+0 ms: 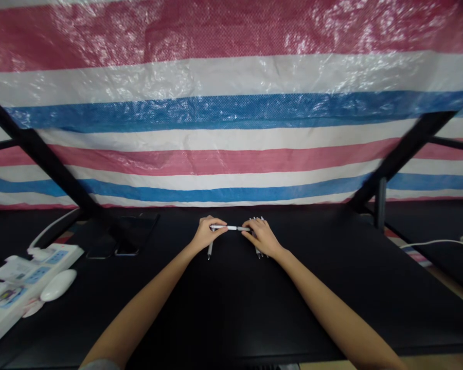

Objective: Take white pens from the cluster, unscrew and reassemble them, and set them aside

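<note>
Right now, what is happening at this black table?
A person holds one white pen level between both hands, above a black table. The left hand pinches one end and the right hand pinches the other. More pens lie on the table under the right hand, and one pen lies under the left hand. At the far left sit a white power strip and a white mouse. A striped tarp hangs behind.
</note>
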`<action>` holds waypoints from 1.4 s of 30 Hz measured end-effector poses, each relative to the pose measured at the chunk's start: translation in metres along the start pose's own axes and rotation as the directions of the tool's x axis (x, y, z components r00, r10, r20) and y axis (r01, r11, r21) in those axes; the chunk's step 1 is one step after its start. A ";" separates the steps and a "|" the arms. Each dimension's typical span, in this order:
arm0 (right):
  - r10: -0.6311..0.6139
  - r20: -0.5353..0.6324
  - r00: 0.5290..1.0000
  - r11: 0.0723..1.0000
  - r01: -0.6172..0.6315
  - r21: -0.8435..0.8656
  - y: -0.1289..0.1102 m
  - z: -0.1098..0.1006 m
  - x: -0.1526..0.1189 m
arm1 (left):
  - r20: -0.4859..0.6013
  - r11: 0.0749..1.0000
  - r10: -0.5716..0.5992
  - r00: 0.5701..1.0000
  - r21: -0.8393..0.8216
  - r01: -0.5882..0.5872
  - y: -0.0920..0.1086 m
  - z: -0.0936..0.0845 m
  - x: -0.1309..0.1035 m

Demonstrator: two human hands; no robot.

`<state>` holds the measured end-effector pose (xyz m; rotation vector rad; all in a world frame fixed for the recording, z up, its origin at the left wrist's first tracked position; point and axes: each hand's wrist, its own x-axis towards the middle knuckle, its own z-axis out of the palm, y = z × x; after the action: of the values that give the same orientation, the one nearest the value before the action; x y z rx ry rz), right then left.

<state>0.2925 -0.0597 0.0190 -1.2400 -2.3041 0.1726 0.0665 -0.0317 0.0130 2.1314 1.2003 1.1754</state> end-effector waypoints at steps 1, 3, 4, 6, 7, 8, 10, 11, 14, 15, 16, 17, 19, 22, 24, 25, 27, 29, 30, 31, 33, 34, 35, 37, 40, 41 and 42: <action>-0.003 0.001 1.000 1.000 0.003 0.002 0.000 0.000 0.000 | 0.000 1.000 -0.003 1.000 0.003 0.003 0.000 0.000 0.000; -0.009 0.009 1.000 1.000 0.009 0.001 0.001 0.000 0.000 | 0.002 1.000 -0.008 1.000 0.006 0.008 0.000 0.000 0.000; -0.011 0.014 1.000 1.000 0.011 -0.001 0.001 0.001 0.000 | 0.005 1.000 -0.008 1.000 0.004 0.008 0.000 0.000 0.000; -0.011 0.025 1.000 1.000 0.011 -0.007 0.002 0.002 0.000 | 0.011 1.000 -0.009 1.000 -0.002 0.009 0.000 0.000 0.000; -0.009 0.029 1.000 1.000 0.010 -0.013 0.003 0.002 0.001 | 0.014 1.000 -0.009 1.000 -0.004 0.009 0.000 0.000 0.000; -0.007 0.032 0.999 1.000 0.008 -0.021 0.003 0.003 0.001 | 0.015 1.000 -0.011 1.000 -0.005 0.011 0.000 0.000 0.000; -0.004 0.040 0.999 0.999 0.006 -0.042 0.003 0.003 0.001 | 0.020 1.000 -0.012 1.000 -0.002 0.012 0.000 0.000 0.000; -0.004 0.045 0.999 0.999 0.007 -0.054 0.002 0.003 0.001 | 0.023 1.000 -0.011 1.000 0.000 0.011 0.000 0.000 0.000; 0.004 0.051 0.999 0.998 -0.001 -0.065 0.001 0.001 0.001 | 0.029 1.000 -0.003 1.000 0.000 0.003 0.000 0.001 0.000; 0.008 0.047 0.999 0.999 -0.006 -0.054 0.001 0.001 0.001 | 0.026 1.000 -0.001 1.000 -0.004 0.001 -0.001 0.001 0.000; 0.011 0.040 0.999 0.999 -0.010 -0.039 0.000 0.001 0.001 | 0.023 1.000 0.001 1.000 -0.008 -0.001 -0.001 0.001 0.000; 0.012 0.031 0.999 1.000 -0.011 -0.022 0.000 0.000 0.001 | 0.018 1.000 0.001 1.000 -0.011 0.000 -0.001 0.001 0.000; 0.007 0.016 1.000 1.000 -0.007 0.006 0.001 0.000 0.001 | 0.011 1.000 -0.004 1.000 -0.011 0.004 -0.001 0.000 0.000; -0.003 0.010 1.000 1.000 0.003 0.010 0.001 0.001 0.001 | 0.012 1.000 -0.013 1.000 0.003 0.013 -0.002 0.000 0.000; -0.008 0.015 1.000 1.000 0.008 0.002 0.001 0.001 0.001 | 0.017 1.000 -0.015 1.000 0.012 0.015 -0.002 0.001 0.000; -0.008 0.018 1.000 1.000 0.008 -0.006 0.001 0.002 0.001 | 0.021 1.000 -0.016 1.000 0.013 0.015 -0.002 0.001 0.000; -0.003 0.027 1.000 1.000 0.004 -0.026 0.001 0.002 0.001 | 0.030 1.000 -0.014 0.999 0.011 0.013 -0.001 0.001 0.000; 0.004 0.035 0.999 0.999 -0.003 -0.044 0.000 0.002 0.002 | 0.034 1.000 -0.008 0.999 0.011 0.008 -0.001 0.001 0.000; 0.009 0.035 0.999 0.999 -0.008 -0.045 0.000 0.002 0.002 | 0.032 1.000 -0.006 0.999 0.012 0.005 -0.001 0.001 0.000; 0.013 0.032 0.999 0.999 -0.012 -0.040 0.000 0.001 0.002 | 0.030 1.000 -0.003 1.000 0.012 0.003 -0.001 0.001 0.000; 0.014 0.019 1.000 1.000 -0.014 -0.017 0.000 0.001 0.001 | 0.020 1.000 -0.007 1.000 0.000 0.007 0.000 0.001 0.000; 0.011 0.013 1.000 1.000 -0.010 -0.004 0.000 0.000 0.001 | 0.015 1.000 -0.012 1.000 -0.009 0.012 0.000 0.001 0.000; 0.005 0.008 1.000 1.000 -0.005 0.005 0.001 0.000 0.001 | 0.010 1.000 -0.018 1.000 -0.018 0.018 -0.001 0.000 0.000; -0.007 0.007 1.000 1.000 0.007 0.008 0.001 0.000 0.001 | 0.006 0.999 -0.021 1.000 -0.031 0.021 -0.001 0.000 0.000; -0.009 0.015 1.000 1.000 0.009 -0.023 0.001 0.001 0.001 | 0.009 1.000 -0.006 1.000 -0.026 0.006 -0.002 0.001 0.000; -0.007 0.024 1.000 0.999 0.008 -0.037 0.001 0.001 0.001 | 0.012 1.000 -0.001 1.000 -0.020 0.001 -0.002 0.001 0.000; -0.004 0.035 0.999 0.999 0.006 -0.051 0.001 0.002 0.001 | 0.014 1.000 0.003 1.000 -0.015 -0.003 -0.002 0.001 0.000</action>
<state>0.2916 -0.0579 0.0178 -1.2659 -2.3546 0.1359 0.0666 -0.0306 0.0111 2.1279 1.1795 1.1645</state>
